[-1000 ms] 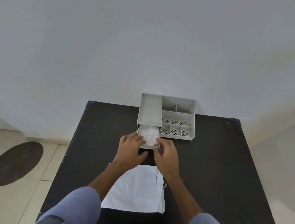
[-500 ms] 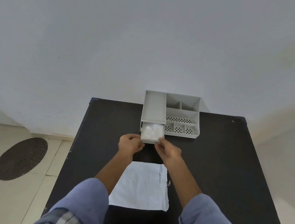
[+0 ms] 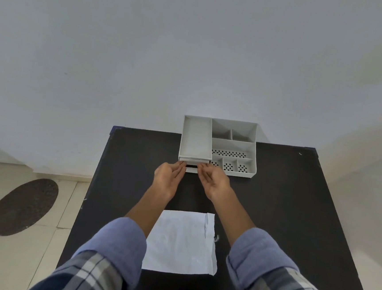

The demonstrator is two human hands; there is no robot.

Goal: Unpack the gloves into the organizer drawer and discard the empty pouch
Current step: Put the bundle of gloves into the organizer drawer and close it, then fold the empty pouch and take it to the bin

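Observation:
A grey plastic organizer (image 3: pixel 232 146) stands at the far edge of the black table (image 3: pixel 282 222). Its drawer (image 3: pixel 194 161), under the left tray, is pushed in almost flush, and the gloves inside are hidden. My left hand (image 3: pixel 167 179) and my right hand (image 3: pixel 213 181) are side by side with fingers extended, the fingertips touching the drawer front. Neither hand holds anything. The flat white pouch (image 3: pixel 180 241) lies on the table between my forearms, close to the near edge.
The organizer's right half has several open compartments, some with perforated floors. A pale wall rises right behind the table. To the left, the tiled floor has a dark oval mat (image 3: pixel 24 206).
The drawer, open with white gloves showing one second ago, has slid back into the organizer. Both hands moved forward with it, fingers straightening against its front.

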